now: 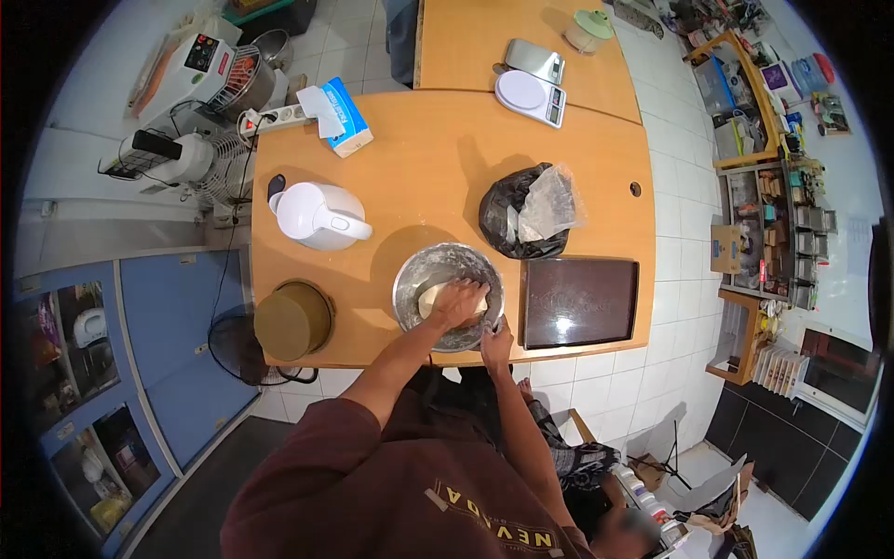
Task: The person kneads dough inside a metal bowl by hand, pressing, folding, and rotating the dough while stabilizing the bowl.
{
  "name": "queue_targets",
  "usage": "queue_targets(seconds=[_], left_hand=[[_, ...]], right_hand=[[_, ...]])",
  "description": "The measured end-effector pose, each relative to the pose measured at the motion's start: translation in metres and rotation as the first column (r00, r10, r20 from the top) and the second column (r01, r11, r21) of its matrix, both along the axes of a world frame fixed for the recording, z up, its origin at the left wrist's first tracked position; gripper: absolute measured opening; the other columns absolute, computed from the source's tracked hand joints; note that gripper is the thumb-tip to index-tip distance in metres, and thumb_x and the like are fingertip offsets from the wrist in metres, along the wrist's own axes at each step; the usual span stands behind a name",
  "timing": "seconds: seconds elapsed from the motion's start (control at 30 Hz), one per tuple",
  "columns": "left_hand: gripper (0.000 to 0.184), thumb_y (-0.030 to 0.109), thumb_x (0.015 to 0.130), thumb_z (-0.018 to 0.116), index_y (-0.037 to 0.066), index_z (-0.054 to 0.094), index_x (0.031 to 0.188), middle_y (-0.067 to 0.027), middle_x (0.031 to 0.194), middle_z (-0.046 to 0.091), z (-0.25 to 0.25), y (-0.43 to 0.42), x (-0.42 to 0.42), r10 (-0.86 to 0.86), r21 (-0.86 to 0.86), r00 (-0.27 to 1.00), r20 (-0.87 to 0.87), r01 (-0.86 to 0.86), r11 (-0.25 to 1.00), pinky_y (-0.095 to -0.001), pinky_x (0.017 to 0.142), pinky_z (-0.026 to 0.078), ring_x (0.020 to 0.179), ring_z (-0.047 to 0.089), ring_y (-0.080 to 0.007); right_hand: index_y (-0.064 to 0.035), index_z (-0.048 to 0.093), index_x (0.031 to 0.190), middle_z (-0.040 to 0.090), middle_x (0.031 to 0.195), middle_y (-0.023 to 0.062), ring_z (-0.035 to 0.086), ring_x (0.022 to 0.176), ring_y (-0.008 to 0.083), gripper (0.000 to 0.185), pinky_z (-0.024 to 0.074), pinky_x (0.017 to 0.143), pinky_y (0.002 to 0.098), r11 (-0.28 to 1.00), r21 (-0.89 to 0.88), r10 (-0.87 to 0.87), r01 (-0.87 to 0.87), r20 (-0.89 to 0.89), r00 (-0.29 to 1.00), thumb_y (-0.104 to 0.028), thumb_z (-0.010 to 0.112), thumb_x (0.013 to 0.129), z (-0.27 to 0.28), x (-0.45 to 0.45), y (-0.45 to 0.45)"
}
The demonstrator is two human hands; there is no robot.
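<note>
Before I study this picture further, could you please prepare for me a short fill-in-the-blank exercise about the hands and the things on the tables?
1. The left hand is on the pale ____ inside the metal bowl.
2. In the picture, the dark tray lies to the ____ of the right hand.
3. The kettle, beside the bowl, is ____ in colour.
4. Near the top, ____ scales lie side by side.

Missing words: dough; right; white; two.

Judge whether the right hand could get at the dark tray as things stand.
Probably yes: the right hand is at the rim of the metal bowl, beside the dark tray, with nothing visible between hand and tray.
</note>
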State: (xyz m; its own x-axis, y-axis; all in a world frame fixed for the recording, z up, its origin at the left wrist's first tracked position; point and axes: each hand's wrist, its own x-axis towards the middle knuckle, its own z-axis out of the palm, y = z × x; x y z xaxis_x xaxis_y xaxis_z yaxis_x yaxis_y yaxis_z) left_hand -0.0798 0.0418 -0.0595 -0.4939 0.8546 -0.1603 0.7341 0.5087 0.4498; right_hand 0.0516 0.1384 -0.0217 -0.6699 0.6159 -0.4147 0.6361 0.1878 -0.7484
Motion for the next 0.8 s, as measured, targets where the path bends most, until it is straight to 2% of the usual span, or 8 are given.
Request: queue_targets(seconds=[0.07, 0.13, 0.23, 0.27, 0.47, 0.57, 0.73, 0.8], left_hand=[[0.056, 0.033, 0.082, 0.072, 0.009, 0.058, 0.131, -0.0132, 0.118, 0.068, 0.002, 0.002, -0.004, 0.048, 0.092, 0.999, -0.015, -0.046, 0.995, -0.0448, 0.098, 0.050, 0.113, 0.065, -0.0312], [0.048, 0.027, 0.081, 0.074, 0.009, 0.061, 0.124, -0.0117, 0.112, 0.069, 0.003, -0.002, -0.001, 0.140, 0.263, 0.989, -0.040, -0.125, 0.957, -0.0458, 0.094, 0.050, 0.108, 0.065, -0.0332], [0.042, 0.019, 0.076, 0.079, 0.009, 0.063, 0.114, -0.0143, 0.111, 0.068, 0.020, -0.006, -0.009, 0.295, 0.317, 0.830, 0.473, -0.472, 0.823, -0.0483, 0.093, 0.047, 0.108, 0.062, -0.0392], [0.033, 0.015, 0.078, 0.080, 0.008, 0.063, 0.105, -0.0173, 0.110, 0.065, 0.024, -0.008, -0.007, 0.355, 0.422, 0.842, 0.407, -0.518, 0.744, -0.0496, 0.089, 0.044, 0.102, 0.061, -0.0407], [0.048, 0.030, 0.085, 0.076, 0.010, 0.064, 0.127, -0.0194, 0.121, 0.059, 0.062, -0.042, -0.005, 0.209, 0.393, 0.948, 0.240, -0.292, 0.872, -0.0549, 0.098, 0.042, 0.116, 0.054, -0.0407], [0.057, 0.036, 0.085, 0.073, 0.014, 0.061, 0.136, -0.0211, 0.132, 0.056, 0.070, -0.046, -0.006, 0.086, 0.258, 0.987, 0.133, -0.119, 0.959, -0.0568, 0.110, 0.037, 0.128, 0.049, -0.0423], [0.059, 0.038, 0.085, 0.071, 0.009, 0.060, 0.136, -0.0220, 0.134, 0.055, 0.085, -0.047, -0.005, 0.029, -0.049, 0.997, 0.067, -0.026, 0.998, -0.0556, 0.115, 0.033, 0.132, 0.048, -0.0433], [0.060, 0.037, 0.084, 0.073, 0.007, 0.059, 0.135, -0.0221, 0.133, 0.056, 0.063, -0.051, -0.001, 0.029, 0.021, 0.998, 0.060, -0.030, 0.999, -0.0561, 0.115, 0.033, 0.130, 0.049, -0.0433]], right_hand=[[0.0018, 0.061, 0.119, 0.071, 0.088, 0.0220, 0.072, 0.079, 0.0301, 0.030, 0.0531, 0.070, 0.0402, 1.000, -0.004, 0.012, -0.012, 0.028, 1.000, -0.005, 0.063, 0.090, 0.010, -0.004, 0.002], [0.0030, 0.060, 0.115, 0.070, 0.084, 0.0240, 0.073, 0.083, 0.0370, 0.029, 0.0538, 0.072, 0.0436, 1.000, -0.007, -0.004, 0.003, -0.013, 1.000, -0.005, 0.061, 0.087, 0.010, -0.005, 0.002], [0.0026, 0.060, 0.115, 0.071, 0.089, 0.0262, 0.073, 0.090, 0.0408, 0.032, 0.0546, 0.076, 0.0446, 1.000, -0.003, -0.012, 0.012, -0.040, 0.999, -0.005, 0.062, 0.084, 0.002, -0.002, 0.004], [0.0023, 0.060, 0.115, 0.071, 0.090, 0.0264, 0.073, 0.091, 0.0406, 0.032, 0.0546, 0.077, 0.0445, 1.000, 0.009, -0.012, 0.012, -0.062, 0.998, -0.005, 0.063, 0.084, -0.009, 0.000, 0.006], [0.0026, 0.063, 0.108, 0.072, 0.093, 0.0258, 0.073, 0.092, 0.0404, 0.026, 0.0549, 0.078, 0.0441, 0.947, -0.258, -0.224, 0.192, -0.103, 0.969, -0.005, 0.064, 0.083, -0.038, 0.006, 0.014], [0.0031, 0.063, 0.110, 0.072, 0.092, 0.0255, 0.073, 0.090, 0.0396, 0.028, 0.0554, 0.077, 0.0437, 0.998, 0.053, -0.010, 0.016, -0.120, 0.993, -0.005, 0.063, 0.083, -0.019, 0.001, 0.016], [0.0029, 0.063, 0.110, 0.072, 0.091, 0.0263, 0.073, 0.091, 0.0410, 0.028, 0.0548, 0.078, 0.0441, 0.999, 0.045, -0.007, 0.011, -0.076, 0.997, -0.005, 0.063, 0.083, 0.000, -0.004, 0.015], [0.0029, 0.063, 0.111, 0.071, 0.091, 0.0264, 0.072, 0.091, 0.0415, 0.028, 0.0546, 0.078, 0.0440, 0.999, 0.038, -0.010, 0.012, -0.051, 0.999, -0.005, 0.064, 0.084, -0.011, -0.003, 0.017]])
